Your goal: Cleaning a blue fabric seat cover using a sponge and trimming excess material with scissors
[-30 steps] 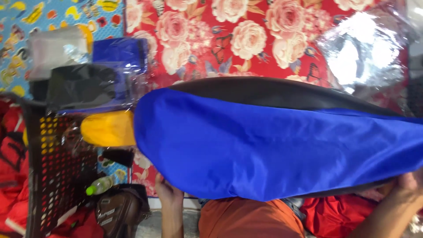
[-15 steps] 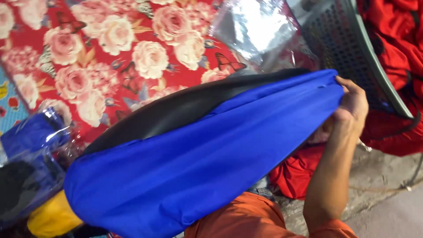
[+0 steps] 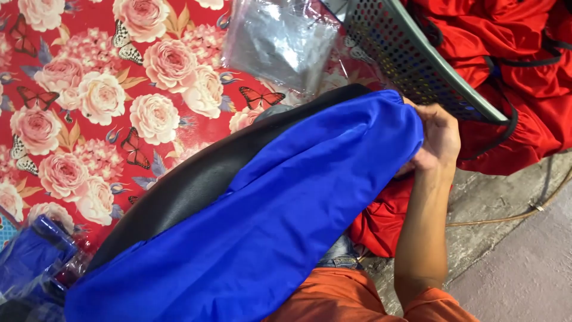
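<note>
A red floral mat (image 3: 119,89) carries a clear plastic bag (image 3: 280,42) and bagged blue covers (image 3: 30,262).

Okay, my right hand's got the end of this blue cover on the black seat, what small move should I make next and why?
Probably tug the blue cover a little further over the black seat. The right hand grips its bunched end, and a black strip is uncovered along the seat's upper edge.

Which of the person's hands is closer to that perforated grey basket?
The right. The right hand grips the end of the blue cloth just below the grey basket; the left hand is out of view.
</note>
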